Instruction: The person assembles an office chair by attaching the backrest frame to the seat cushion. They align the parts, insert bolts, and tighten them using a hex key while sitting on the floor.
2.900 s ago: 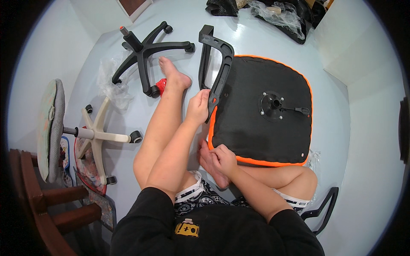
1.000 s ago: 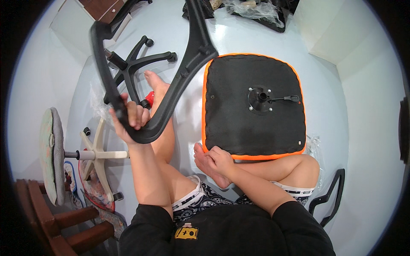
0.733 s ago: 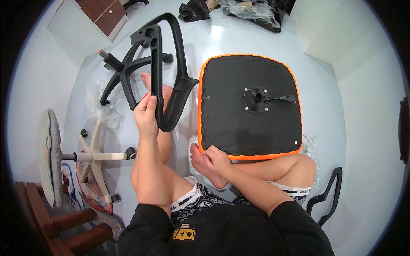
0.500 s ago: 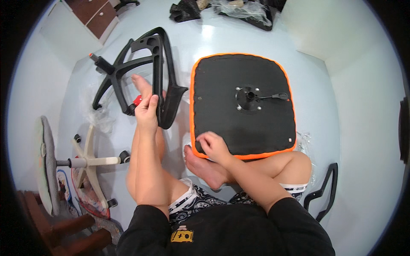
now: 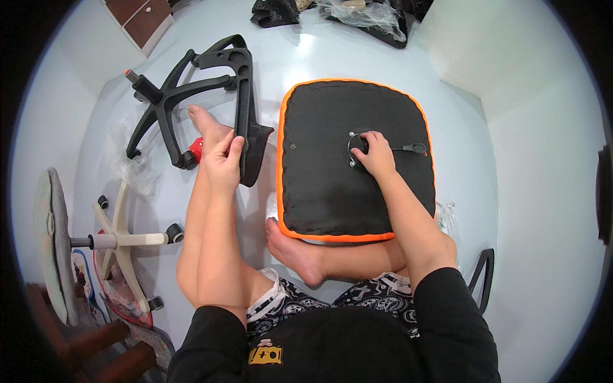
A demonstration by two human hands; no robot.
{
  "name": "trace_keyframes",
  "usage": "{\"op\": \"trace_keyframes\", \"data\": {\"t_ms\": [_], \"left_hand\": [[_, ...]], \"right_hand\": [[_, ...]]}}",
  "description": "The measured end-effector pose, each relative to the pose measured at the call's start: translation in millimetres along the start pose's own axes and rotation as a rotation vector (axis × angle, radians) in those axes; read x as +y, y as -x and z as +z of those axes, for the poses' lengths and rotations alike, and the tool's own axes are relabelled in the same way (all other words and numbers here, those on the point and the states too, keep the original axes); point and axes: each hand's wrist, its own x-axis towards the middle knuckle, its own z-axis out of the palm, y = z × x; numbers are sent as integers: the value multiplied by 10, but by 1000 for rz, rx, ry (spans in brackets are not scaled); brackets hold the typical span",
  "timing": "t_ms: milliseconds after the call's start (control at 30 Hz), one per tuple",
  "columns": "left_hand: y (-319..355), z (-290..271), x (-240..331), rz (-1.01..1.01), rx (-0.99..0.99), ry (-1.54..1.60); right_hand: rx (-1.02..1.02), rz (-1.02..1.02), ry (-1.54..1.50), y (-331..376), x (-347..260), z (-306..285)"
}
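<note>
My left hand [image 5: 225, 163] is closed round the lower part of a black plastic chair armrest frame [image 5: 242, 102], which stands tilted to the left of the seat. In front of me an orange-edged chair seat [image 5: 319, 198] lies with its black underside up. My right hand [image 5: 377, 155] reaches over its middle, thumb and fingers curled round the hub of the round mounting plate [image 5: 352, 150]. The hand covers most of that plate; bolts show at its left edge. A black lever [image 5: 412, 149] sticks out to the right of my fingers.
A black five-armed chair base [image 5: 167, 105] with an upright post lies behind the armrest frame. At left are a white chair base [image 5: 121, 226] with a grey seat [image 5: 57, 249] and brown wooden legs [image 5: 121, 354]. Another black loop [image 5: 486, 274] lies right. Plastic wrapping [image 5: 370, 19] lies far off.
My right hand has moved from the seat's near left edge up and right onto the mounting plate. My left hand keeps its hold on the armrest frame. The whole view has shifted slightly.
</note>
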Motion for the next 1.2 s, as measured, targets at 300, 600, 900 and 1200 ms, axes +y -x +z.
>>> {"op": "trace_keyframes", "data": {"t_ms": [300, 600, 900, 1200], "left_hand": [[64, 125, 248, 20, 57, -59], [132, 188, 150, 25, 30, -125], [329, 312, 205, 193, -5, -385], [418, 452, 407, 567, 67, -465]], "right_hand": [[139, -6, 87, -21, -46, 62], [250, -70, 30, 142, -243, -288], [489, -195, -90, 649, -413, -746], [583, -210, -123, 920, -501, -859]]}}
